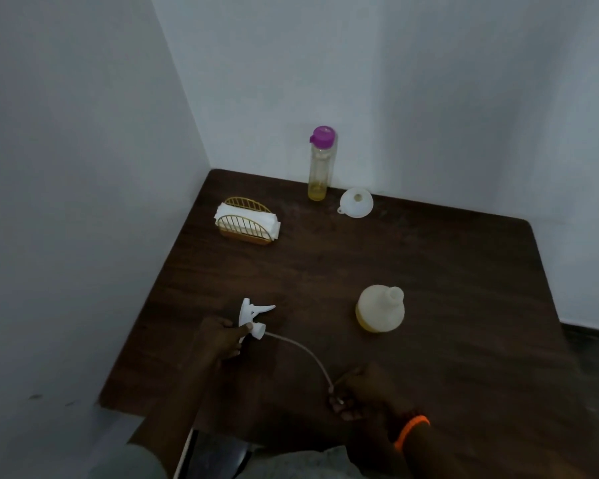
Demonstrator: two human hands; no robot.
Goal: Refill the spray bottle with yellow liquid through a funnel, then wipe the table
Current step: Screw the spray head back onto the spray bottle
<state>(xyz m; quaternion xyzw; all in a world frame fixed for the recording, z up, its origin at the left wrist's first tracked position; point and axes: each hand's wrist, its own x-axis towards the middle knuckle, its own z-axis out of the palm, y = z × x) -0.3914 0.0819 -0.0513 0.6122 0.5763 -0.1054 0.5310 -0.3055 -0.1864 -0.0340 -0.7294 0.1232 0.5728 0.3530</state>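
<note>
A dark wooden bench (412, 257) is being shown set into a corner of pale walls.

Far left of the bench: a gold wire holder (246, 224) is being seen standing upright, with a stack of white napkins (237, 216) being kept between its two arched sides.

Near left: the white spray head (251, 314) is being held by the left hand (220, 337), its grip being closed around the neck just behind the screw collar, thumb on top. The head is being kept off the spray bottle, trigger and nozzle pointing away from the person.

From the collar, the thin dip tube (308, 354) is being seen curving rightward and toward the near edge.

Centre, far edge, against the wall: a tall clear bottle (320, 167) with a purple cap is being seen upright, a little yellow liquid lying at its bottom.

Just beside it to the right: the white funnel (356, 202) is being seen resting on the bench, wide mouth up.

Centre right: the spray bottle (381, 309) is being seen standing open-necked and apart from both hands, a shallow band of yellow liquid showing at its base.

Near right: the tube's lower end is being pinched at the fingertips of the right hand (360, 392), its grip being closed on it. An orange band (412, 431) is being worn on that wrist.
</note>
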